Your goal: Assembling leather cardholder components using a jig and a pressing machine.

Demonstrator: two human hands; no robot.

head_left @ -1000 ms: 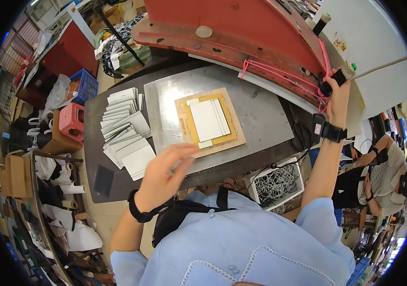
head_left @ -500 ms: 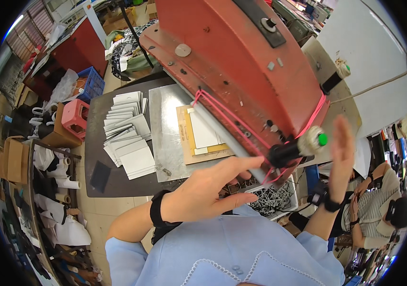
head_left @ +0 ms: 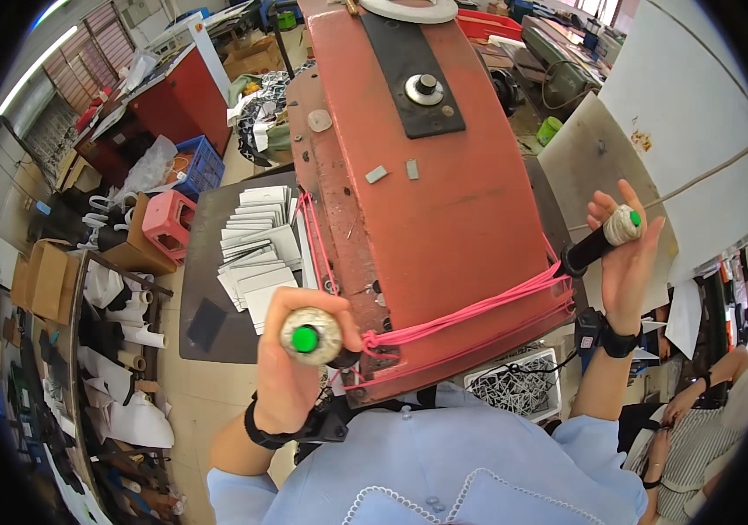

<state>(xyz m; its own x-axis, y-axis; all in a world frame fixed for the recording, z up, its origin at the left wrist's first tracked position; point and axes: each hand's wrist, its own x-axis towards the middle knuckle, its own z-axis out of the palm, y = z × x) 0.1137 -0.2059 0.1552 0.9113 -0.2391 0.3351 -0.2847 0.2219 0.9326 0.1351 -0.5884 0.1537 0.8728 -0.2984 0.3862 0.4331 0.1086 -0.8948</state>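
Since the earlier frame, the red press head (head_left: 461,227) has swung leftward and squared up in front of me, hiding the framed white sheet that lay on its board; my left hand (head_left: 284,389) has gone from empty air to the left handle (head_left: 312,339), and my right hand (head_left: 623,276) has come up behind the right handle (head_left: 591,252).

From the left, beyond a rack of pale rolls (head_left: 129,337), I see a glossy pink plastic stool (head_left: 168,219) and a latticed blue crate (head_left: 201,166). Next, thin, flat, whitish cards (head_left: 260,236) lie fanned in overlapping piles on the dark, smooth table (head_left: 203,289). My left fist is wrapped around its handle, whose rough, off-white wrapping ends in a round green tip. The press head stands between my hands over the table, its red paint scuffed, bound by stretched strands of pink cord (head_left: 470,324). Under its near right corner, a white bin (head_left: 558,394) holds a tangle of small grey-white pieces. My right hand is uncurled, palm toward the black shaft; I can't tell whether it touches.

I'd judge the step in hand as taking hold of both handles; the next move calls for my right fingers to close and match the left.
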